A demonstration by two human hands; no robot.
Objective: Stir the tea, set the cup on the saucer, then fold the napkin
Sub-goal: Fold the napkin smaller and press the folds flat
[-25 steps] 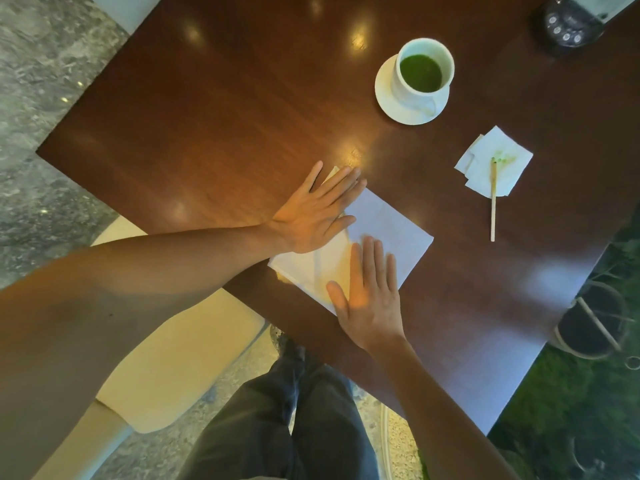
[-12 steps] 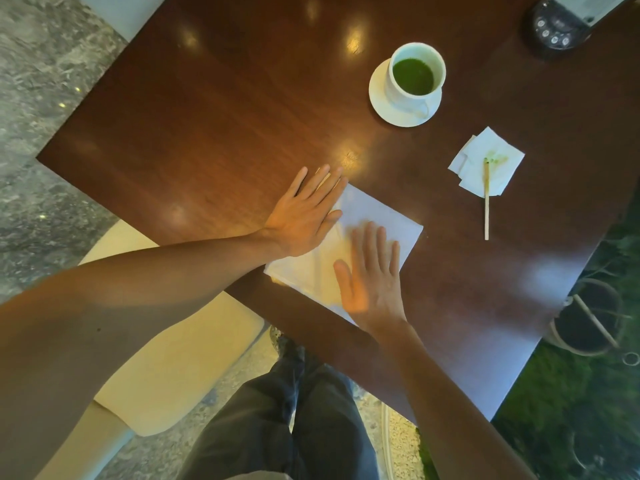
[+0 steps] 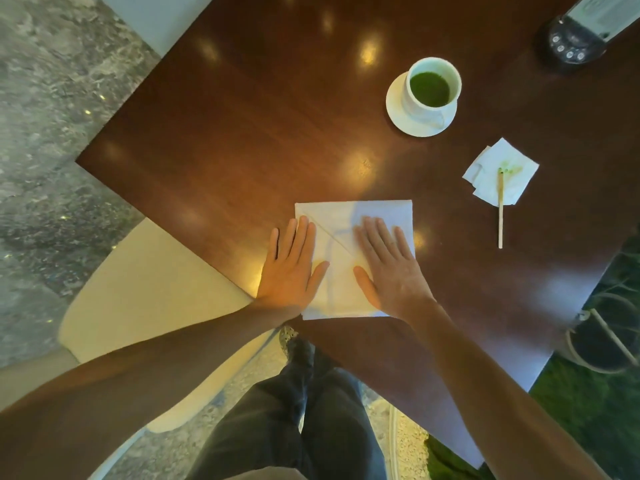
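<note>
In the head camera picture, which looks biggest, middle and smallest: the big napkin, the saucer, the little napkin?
1. Big napkin, clearly largest.
2. Saucer and little napkin look about alike; too close to rank.

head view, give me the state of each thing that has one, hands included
cup: upright on the saucer, holding green tea
saucer: flat on the table, under the cup
stir stick: lying flat, green tip on the small napkin
small napkin: crumpled, stained green
napkin: folded, flat, a diagonal crease showing
left hand: flat, pressing the napkin's left edge
right hand: flat, pressing the napkin
</note>
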